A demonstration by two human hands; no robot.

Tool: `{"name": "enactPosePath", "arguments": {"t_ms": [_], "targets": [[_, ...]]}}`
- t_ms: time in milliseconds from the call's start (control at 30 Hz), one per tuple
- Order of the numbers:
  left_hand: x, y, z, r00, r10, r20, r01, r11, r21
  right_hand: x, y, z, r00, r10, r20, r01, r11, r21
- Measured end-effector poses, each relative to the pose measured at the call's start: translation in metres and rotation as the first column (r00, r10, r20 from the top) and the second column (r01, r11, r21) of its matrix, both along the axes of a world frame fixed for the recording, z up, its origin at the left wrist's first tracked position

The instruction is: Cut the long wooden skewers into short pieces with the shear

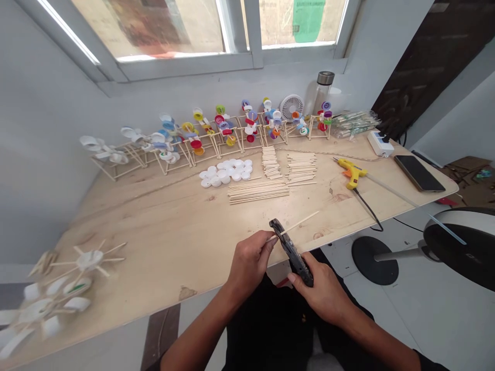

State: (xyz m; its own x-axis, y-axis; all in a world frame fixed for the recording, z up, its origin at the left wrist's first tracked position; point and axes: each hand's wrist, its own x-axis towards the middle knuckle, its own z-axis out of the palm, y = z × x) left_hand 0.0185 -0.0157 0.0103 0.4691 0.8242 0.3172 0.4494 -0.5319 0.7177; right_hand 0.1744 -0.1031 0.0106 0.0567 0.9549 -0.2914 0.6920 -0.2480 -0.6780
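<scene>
Between thumb and fingers, my left hand [250, 260] pinches one end of a thin wooden stick [303, 220], which slants up to the right over the table's front edge. My right hand [323, 288] grips the handles of a dark cutting tool [288, 246], perhaps pliers or cutters. Its jaws lie across the stick just beyond my left fingertips. Past my hands lies a bundle of long wooden sticks [259, 191]. Two piles of shorter sticks [271, 163] sit behind it, beside a cluster of white bottle caps [226, 172].
A row of stick frames with coloured cap wheels [195, 144] lines the wall. A yellow glue gun [352, 172], a phone [419, 173] and a white power adapter [381, 144] are at right. Stick-and-cap wheels [89, 260] lie at left. A black fan [460, 247] stands beside the table.
</scene>
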Motion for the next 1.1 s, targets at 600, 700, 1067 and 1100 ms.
{"name": "enactPosePath", "arguments": {"t_ms": [600, 700, 1067, 1100], "targets": [[0.001, -0.001, -0.005, 0.998, 0.066, -0.016, -0.065, 0.997, 0.041, 0.0, 0.002, 0.002, 0.999, -0.031, 0.011, 0.031, 0.999, -0.004], [0.0, 0.001, 0.0, 0.999, 0.035, -0.01, -0.035, 0.999, 0.003, 0.0, 0.003, 0.005, 1.0, -0.026, -0.002, 0.025, 0.999, -0.02], [-0.004, 0.019, 0.016, 0.987, -0.102, 0.124, 0.143, 0.91, -0.389, -0.001, 0.006, 0.005, 1.0, -0.003, 0.029, 0.003, 1.0, -0.004], [-0.004, 0.021, 0.016, 0.983, -0.109, 0.146, 0.161, 0.895, -0.417, -0.001, 0.007, 0.004, 0.999, 0.0, 0.032, 0.0, 1.0, -0.003]]}}
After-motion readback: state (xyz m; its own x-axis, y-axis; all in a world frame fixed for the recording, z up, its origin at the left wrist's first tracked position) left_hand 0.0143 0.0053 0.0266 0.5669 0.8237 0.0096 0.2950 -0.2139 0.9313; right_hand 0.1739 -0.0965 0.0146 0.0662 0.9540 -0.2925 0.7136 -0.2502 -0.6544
